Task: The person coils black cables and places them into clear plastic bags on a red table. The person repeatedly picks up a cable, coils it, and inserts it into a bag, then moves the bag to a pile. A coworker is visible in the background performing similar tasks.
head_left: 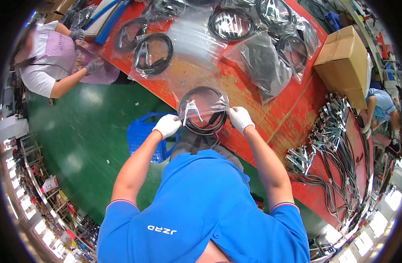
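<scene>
Between my gloved hands is a coiled black cable (211, 130) with a silver clamp (192, 110) in its middle. A clear plastic bag (205, 97) covers most of the coil, and its lower part shows below the film. My left hand (168, 126), in a white glove, is closed on the bag and coil at the left side. My right hand (241, 118), gloved too, grips the bag's right edge beside the coil. The coil is at the near edge of the red table (262, 127), in front of my body.
Bagged cable coils (153, 55) and a stack of clear bags (194, 37) lie farther back. At the right are a cardboard box (341, 61) and loose cables with clamps (328, 131). A blue plastic stool (141, 133) stands left. Co-workers are at far left and far right.
</scene>
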